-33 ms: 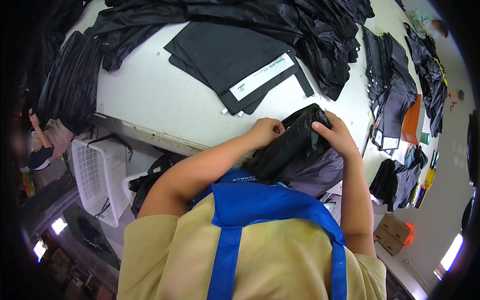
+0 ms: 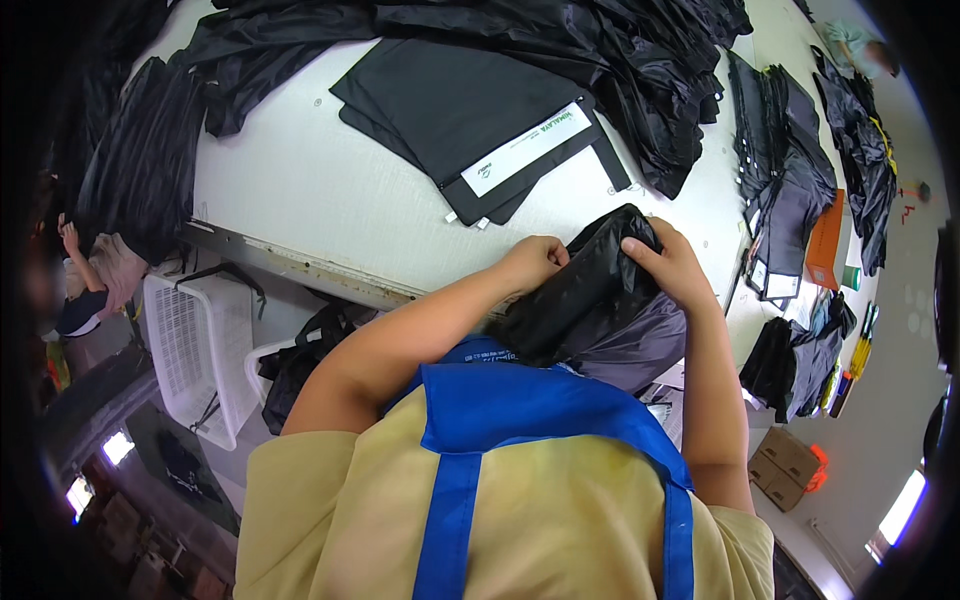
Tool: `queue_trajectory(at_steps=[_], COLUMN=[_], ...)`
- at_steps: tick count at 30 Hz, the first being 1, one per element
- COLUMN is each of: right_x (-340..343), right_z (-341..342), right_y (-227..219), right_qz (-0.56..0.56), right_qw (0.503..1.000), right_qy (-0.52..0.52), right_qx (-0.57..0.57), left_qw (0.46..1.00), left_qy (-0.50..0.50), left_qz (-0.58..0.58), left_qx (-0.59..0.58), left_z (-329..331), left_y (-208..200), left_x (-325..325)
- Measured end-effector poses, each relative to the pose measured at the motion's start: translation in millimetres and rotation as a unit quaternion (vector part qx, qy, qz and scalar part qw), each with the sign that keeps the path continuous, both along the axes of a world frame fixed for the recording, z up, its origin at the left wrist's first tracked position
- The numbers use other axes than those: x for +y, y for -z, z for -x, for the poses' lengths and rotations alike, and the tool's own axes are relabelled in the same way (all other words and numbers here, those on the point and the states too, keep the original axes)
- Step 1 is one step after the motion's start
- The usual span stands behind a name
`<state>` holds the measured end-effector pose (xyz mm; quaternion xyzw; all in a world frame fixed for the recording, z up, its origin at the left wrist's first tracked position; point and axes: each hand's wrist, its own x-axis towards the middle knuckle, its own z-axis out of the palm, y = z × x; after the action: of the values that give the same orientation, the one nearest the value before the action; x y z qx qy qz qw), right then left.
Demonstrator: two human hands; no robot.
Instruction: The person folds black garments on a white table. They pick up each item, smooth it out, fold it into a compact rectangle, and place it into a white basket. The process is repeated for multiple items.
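Between my hands, at the table's near edge, is a bunched piece of shiny black fabric with a greyer, duller part hanging below it. My left hand pinches the fabric's left edge, thumb and fingertips together. On the opposite side, my right hand grips the upper right edge, its thumb lying on top and its fingers behind, partly hidden. Just beyond, flat black fabric pieces lie stacked on the white table; a white printed strip runs across the top one.
Heaps of black fabric cover the table's far side. More fabric, an orange box and a green roll are at the right. A white plastic basket stands below the left edge. Another person is at far left, another at far right.
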<state>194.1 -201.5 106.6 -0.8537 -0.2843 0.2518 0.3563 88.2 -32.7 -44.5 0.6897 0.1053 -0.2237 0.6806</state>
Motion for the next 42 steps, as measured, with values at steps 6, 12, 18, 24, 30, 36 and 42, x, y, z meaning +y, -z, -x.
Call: queue_trajectory(at_steps=[6, 12, 18, 24, 30, 36, 42], right_x=[6, 3, 30, 40, 40, 43, 33], right_z=[12, 31, 44, 41, 40, 28, 34], right_y=[6, 26, 14, 31, 29, 45, 71], right_qz=[0.082, 0.109, 0.307, 0.317, 0.320, 0.116, -0.142], right_qw=[0.992, 0.975, 0.918, 0.893, 0.890, 0.951, 0.931], right_qy=[0.028, -0.010, -0.039, -0.010, -0.020, 0.045, 0.268], right_qx=[-0.086, -0.195, -0.247, -0.320, -0.323, -0.282, -0.205], left_qw=[0.970, 0.894, 0.828, 0.806, 0.800, 0.782, 0.858], left_qy=[-0.079, -0.072, -0.061, -0.047, -0.028, -0.065, -0.079], left_qz=[-0.153, -0.311, -0.380, -0.410, -0.429, -0.459, -0.390], left_qx=[-0.169, -0.316, -0.409, -0.425, -0.419, -0.417, -0.324], left_z=[-7, -35, -43, -51, -51, -55, -55], left_y=[-24, -39, -30, -45, -55, -69, -76], left_x=[-3, 6, 14, 24, 23, 34, 33])
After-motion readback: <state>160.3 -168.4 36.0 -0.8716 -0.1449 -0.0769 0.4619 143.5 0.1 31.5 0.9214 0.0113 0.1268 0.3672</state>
